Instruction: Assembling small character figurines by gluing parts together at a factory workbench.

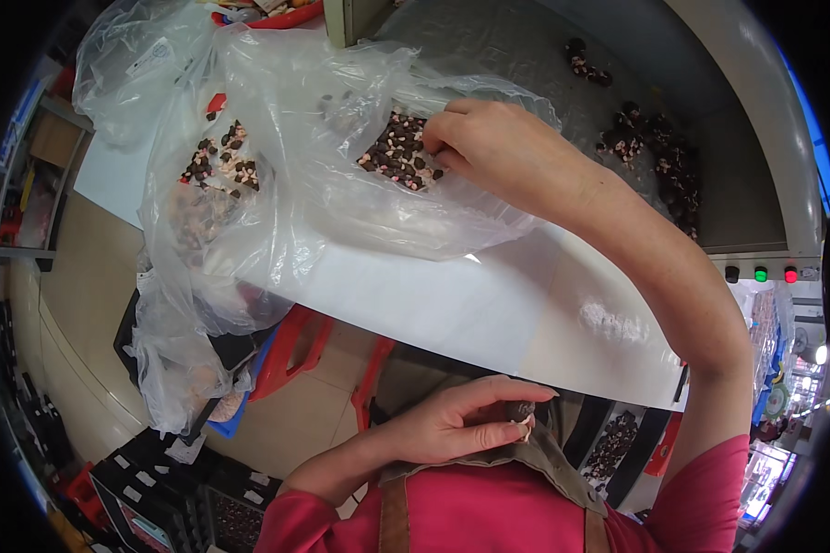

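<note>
The right hand (pixel 489 138) reaches into the big clear crumpled plastic bag (pixel 323 175) near the far edge of the white table (pixel 489 313), its fingers closed on the small dark brown and pale pieces (pixel 398 152) inside. The left hand (pixel 452 424) is low by the near edge, at the apron, pinching one small dark piece (pixel 522 412) with a pale part. I think the thin bag hangs over the left edge, so a pull could slide it and spill pieces

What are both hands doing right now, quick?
Left hand: closed around a small dark piece, held near the apron.
Right hand: fingers curled, reaching into the clear plastic bag of dark and pale pieces.
</note>
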Demonstrator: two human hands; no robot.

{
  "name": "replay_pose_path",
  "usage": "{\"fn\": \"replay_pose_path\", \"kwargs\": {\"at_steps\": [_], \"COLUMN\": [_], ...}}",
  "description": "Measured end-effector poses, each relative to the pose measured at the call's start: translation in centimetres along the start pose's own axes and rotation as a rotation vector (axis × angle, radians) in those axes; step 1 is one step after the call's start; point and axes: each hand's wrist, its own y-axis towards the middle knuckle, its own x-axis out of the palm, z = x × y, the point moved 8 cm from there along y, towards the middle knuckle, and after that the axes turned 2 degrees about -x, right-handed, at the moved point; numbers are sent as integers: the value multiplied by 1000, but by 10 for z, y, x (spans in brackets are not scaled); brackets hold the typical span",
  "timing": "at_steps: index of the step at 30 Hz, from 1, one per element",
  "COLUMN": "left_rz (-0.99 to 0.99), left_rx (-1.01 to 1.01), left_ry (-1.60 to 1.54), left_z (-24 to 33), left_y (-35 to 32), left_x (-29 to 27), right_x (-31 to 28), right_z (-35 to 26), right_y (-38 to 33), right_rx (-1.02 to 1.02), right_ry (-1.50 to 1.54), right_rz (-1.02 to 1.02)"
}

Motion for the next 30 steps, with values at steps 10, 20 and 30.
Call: {"fn": "replay_pose_path", "kwargs": {"at_steps": [10,20,30], "left_rz": [38,157,130], "left_rx": [16,-121,-411], "left_ry": [29,48,166], "left_z": [26,-7,-99], "left_y": [26,49,52], "left_x": [22,45,83], "right_x": [-62,-1,80], "right_z": [0,-6,-46], "right_y": [-92,-316,-403], "right_rx": [25,413,710], "right_ry": [587,1237,1558], "right_rz": [388,723,743]}}
